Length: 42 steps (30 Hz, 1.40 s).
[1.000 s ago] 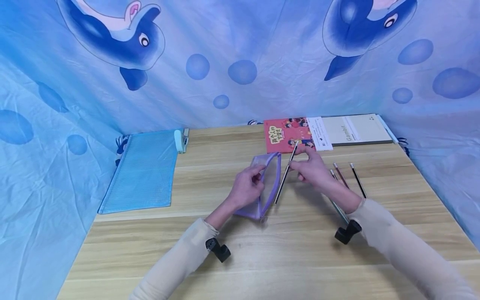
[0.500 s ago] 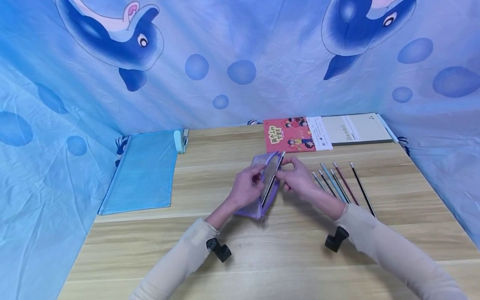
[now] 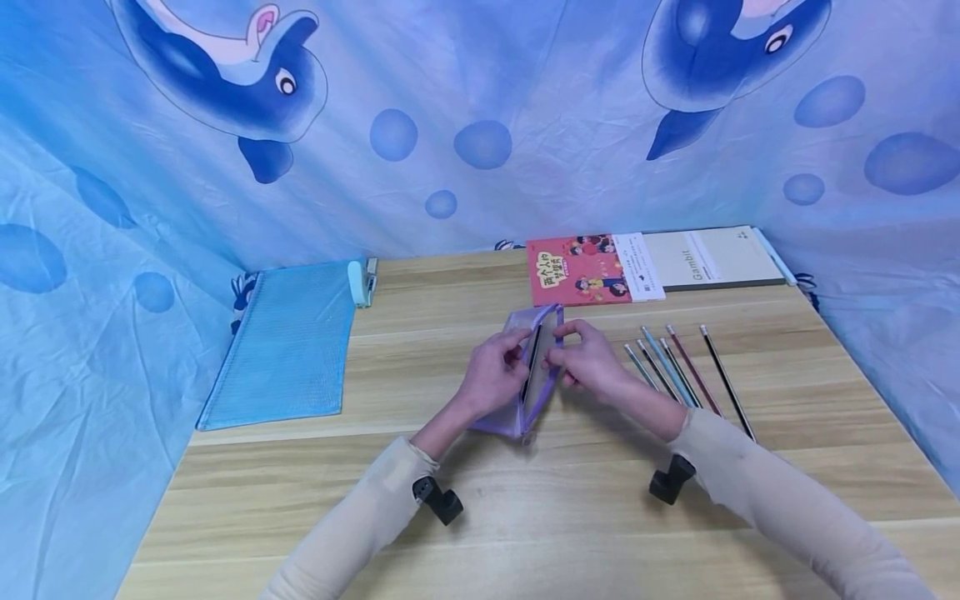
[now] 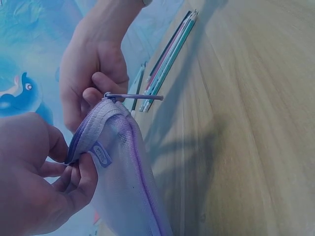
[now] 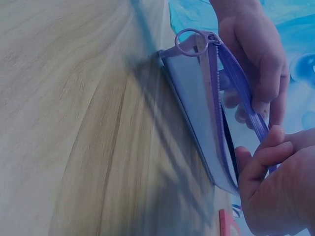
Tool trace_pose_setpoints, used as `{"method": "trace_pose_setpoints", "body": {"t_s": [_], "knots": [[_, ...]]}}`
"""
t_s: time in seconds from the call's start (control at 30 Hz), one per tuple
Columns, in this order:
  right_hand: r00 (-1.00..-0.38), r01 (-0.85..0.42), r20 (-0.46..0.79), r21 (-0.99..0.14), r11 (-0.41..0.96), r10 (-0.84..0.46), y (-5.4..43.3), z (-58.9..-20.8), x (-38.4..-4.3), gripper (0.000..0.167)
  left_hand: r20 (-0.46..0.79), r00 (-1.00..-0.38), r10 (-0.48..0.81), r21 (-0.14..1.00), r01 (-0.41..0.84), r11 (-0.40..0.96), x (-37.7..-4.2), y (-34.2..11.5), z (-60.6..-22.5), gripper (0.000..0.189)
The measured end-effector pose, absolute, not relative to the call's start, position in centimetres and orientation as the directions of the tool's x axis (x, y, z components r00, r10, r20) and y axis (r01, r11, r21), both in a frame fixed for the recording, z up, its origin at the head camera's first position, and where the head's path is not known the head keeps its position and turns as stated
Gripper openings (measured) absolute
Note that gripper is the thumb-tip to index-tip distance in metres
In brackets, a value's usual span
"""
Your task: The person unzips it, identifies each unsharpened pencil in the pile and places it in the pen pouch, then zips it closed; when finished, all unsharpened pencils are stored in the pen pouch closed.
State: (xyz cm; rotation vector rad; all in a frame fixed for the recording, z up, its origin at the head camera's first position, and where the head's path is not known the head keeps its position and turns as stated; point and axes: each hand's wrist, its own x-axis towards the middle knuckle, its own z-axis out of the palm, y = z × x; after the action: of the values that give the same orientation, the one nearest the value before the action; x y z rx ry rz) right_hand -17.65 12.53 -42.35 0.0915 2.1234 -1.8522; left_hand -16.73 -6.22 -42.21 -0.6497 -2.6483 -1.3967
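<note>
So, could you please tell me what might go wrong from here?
The left hand pinches the rim of the pouch; if its fingers slip, the soft mouth could sag and narrow.
The zip is open, so tipping the pouch might let the dark pencil inside slide out.
The loose pencils lie close to the right sleeve, which could brush them and set them rolling.

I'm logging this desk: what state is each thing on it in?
Purple mesh pouch: unzipped, mouth held open.
Dark slim item, apparently a pencil: inside that pouch.
Six pencils: lying loose, not held.
Blue mesh folder: lying flat; open or closed, unclear.
Stapler: set down; open or closed, unclear.
Red book: lying flat, closed.
Gambit notebook: lying flat, closed.
Pale-blue item: too little shows to tell.
</note>
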Motion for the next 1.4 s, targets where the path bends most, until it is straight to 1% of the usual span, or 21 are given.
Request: {"method": "trace_pose_setpoints", "body": {"t_s": [0.07,0.23,0.3,0.43,0.57,0.73,0.83,1.07,1.23,1.3,1.4], "knots": [[-0.945,0.255,-0.281,-0.953,0.163,-0.165,13.1,-42.3,-17.7,0.047,0.273,-0.903,0.331,0.766,0.412,0.494,-16.7,-6.2,-42.3,0.052],[-0.948,0.247,-0.286,-0.937,0.247,-0.137,15.8,-41.6,-17.9,0.046,0.29,-0.898,0.331,0.767,0.425,0.48,-16.7,-6.4,-42.2,0.05],[-0.951,0.246,-0.289,-0.923,0.295,-0.113,17.2,-41.2,-18.0,0.045,0.287,-0.903,0.321,0.787,0.413,0.457,-16.8,-6.6,-42.0,0.05],[-0.957,0.231,-0.276,-0.908,0.349,-0.084,20.2,-40.6,-18.1,0.043,0.268,-0.919,0.288,0.823,0.374,0.428,-17.0,-7.1,-41.5,0.051],[-0.971,0.193,-0.234,-0.887,0.418,-0.048,23.1,-40.4,-18.0,0.043,0.233,-0.935,0.266,0.838,0.332,0.433,-17.2,-7.5,-41.1,0.051],[-0.988,0.122,-0.154,-0.831,0.543,-0.014,26.4,-41.0,-18.2,0.041,0.224,-0.94,0.259,0.833,0.323,0.449,-17.2,-7.6,-41.0,0.05],[-0.992,0.082,-0.125,-0.792,0.604,-0.03,28.4,-41.5,-18.3,0.038,0.236,-0.934,0.267,0.825,0.338,0.453,-17.2,-7.5,-41.3,0.05],[-0.978,0.064,-0.185,-0.714,0.697,-0.099,32.6,-41.9,-18.3,0.035,0.243,-0.93,0.276,0.816,0.35,0.461,-17.0,-7.4,-41.6,0.051],[-0.977,0.002,-0.166,-0.642,0.767,-0.136,34.1,-42.3,-18.3,0.034,0.252,-0.928,0.273,0.797,0.36,0.486,-16.8,-7.4,-41.8,0.049],[-0.973,-0.007,-0.176,-0.616,0.788,-0.146,34.4,-42.7,-18.3,0.035,0.256,-0.927,0.275,0.794,0.364,0.488,-16.7,-7.4,-41.9,0.049],[-0.97,-0.024,-0.184,-0.578,0.816,-0.159,34.7,-43.3,-18.4,0.038,0.251,-0.928,0.276,0.797,0.36,0.485,-16.6,-7.4,-41.9,0.049]]}}
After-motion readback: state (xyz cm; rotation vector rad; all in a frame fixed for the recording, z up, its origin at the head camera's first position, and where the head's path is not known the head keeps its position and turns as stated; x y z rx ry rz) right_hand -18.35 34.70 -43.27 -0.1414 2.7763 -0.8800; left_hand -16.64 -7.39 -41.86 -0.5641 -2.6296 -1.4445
